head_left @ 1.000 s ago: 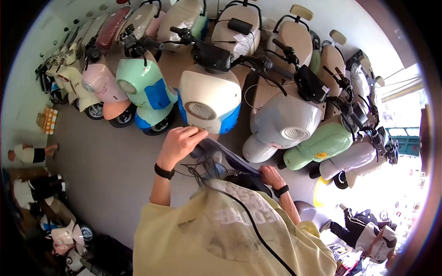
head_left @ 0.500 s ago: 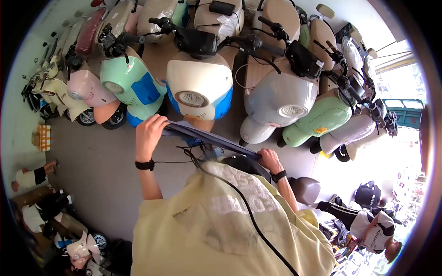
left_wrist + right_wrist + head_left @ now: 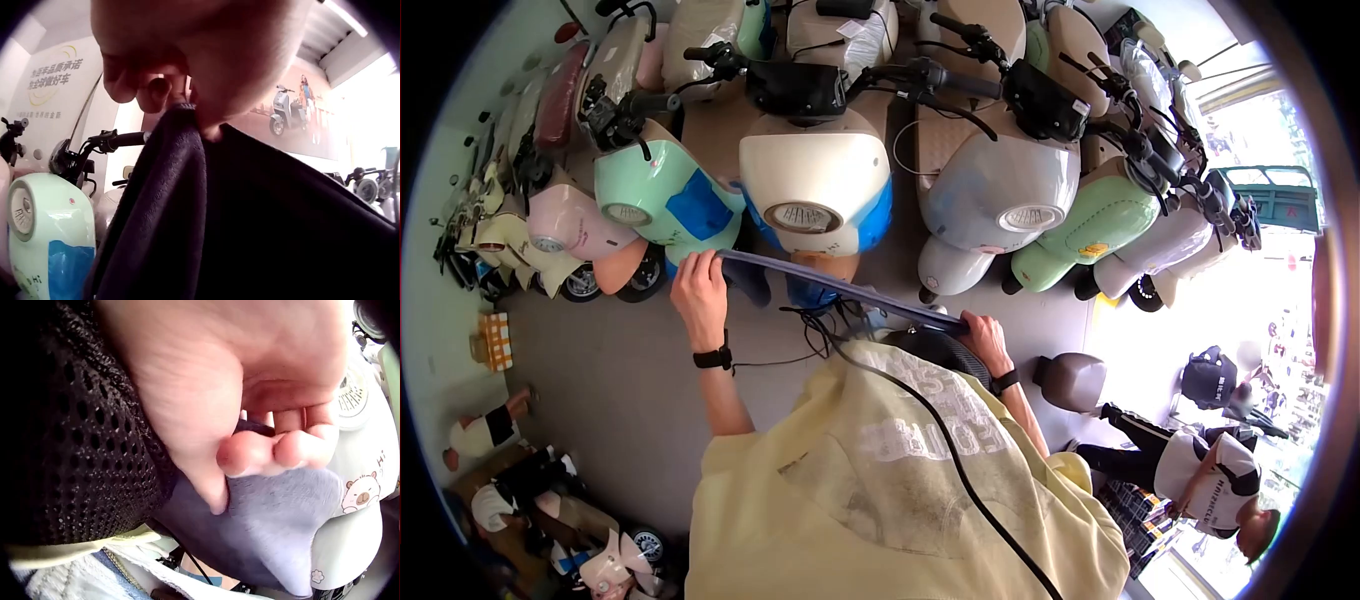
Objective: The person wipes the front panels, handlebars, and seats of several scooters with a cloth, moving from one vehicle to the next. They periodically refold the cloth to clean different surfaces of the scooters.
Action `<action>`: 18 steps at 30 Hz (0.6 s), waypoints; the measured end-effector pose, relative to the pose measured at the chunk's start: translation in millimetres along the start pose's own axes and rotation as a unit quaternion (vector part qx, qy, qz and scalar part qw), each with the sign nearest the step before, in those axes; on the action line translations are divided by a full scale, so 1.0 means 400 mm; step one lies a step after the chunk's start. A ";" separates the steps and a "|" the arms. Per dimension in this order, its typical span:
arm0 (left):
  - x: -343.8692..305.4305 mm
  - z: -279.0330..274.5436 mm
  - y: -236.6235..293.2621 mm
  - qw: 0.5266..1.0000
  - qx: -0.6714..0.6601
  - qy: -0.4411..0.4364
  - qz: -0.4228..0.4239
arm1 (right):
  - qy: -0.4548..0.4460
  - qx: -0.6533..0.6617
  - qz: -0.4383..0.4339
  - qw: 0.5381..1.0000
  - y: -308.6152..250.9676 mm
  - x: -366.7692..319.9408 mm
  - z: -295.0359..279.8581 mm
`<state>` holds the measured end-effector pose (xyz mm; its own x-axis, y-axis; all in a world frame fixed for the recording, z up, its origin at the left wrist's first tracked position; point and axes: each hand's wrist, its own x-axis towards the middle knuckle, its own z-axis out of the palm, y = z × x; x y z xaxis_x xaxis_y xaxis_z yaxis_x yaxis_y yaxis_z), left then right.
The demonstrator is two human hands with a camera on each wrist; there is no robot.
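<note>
The left hand (image 3: 698, 285) and right hand (image 3: 982, 340) each pinched the cloth (image 3: 840, 292) taut; a weak pinch could have dropped one end onto the floor (image 3: 625, 375).

dark cloth (image 3: 262, 225) cut off below, left hand (image 3: 206, 56) cropped above

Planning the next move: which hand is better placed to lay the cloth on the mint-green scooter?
Probably the left. The left hand pinches the cloth at its far end, beside the mint-green scooter; the right hand grips the other end close to the chest, farther away.
</note>
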<state>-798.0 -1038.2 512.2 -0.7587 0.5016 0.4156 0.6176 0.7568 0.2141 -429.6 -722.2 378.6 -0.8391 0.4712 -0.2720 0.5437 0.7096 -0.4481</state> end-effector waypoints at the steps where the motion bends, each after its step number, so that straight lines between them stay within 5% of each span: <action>1: 0.005 0.007 0.005 0.999 -0.009 0.007 -0.032 | -0.013 -0.002 0.001 1.000 0.000 0.000 -0.001; 6: 0.061 0.059 -0.011 0.990 -0.099 0.078 -0.055 | -0.005 -0.003 -0.015 1.000 0.019 -0.003 0.013; 7: 0.070 0.069 -0.006 0.968 -0.193 0.024 -0.161 | -0.011 -0.006 -0.010 1.000 0.016 -0.003 0.011; 10: 0.116 0.126 -0.003 0.939 -0.305 0.068 -0.146 | 0.023 0.013 -0.009 1.000 0.010 -0.008 0.018; 18: 0.302 0.287 0.022 0.903 -0.348 0.225 -0.115 | 0.158 0.189 0.065 0.967 -0.028 -0.032 -0.011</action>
<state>-908.1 -922.8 462.9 -0.8193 0.0253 0.5728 0.5538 0.2933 0.7793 -424.9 -734.0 390.9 -0.6849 0.7218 -0.0999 0.5481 0.4201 -0.7232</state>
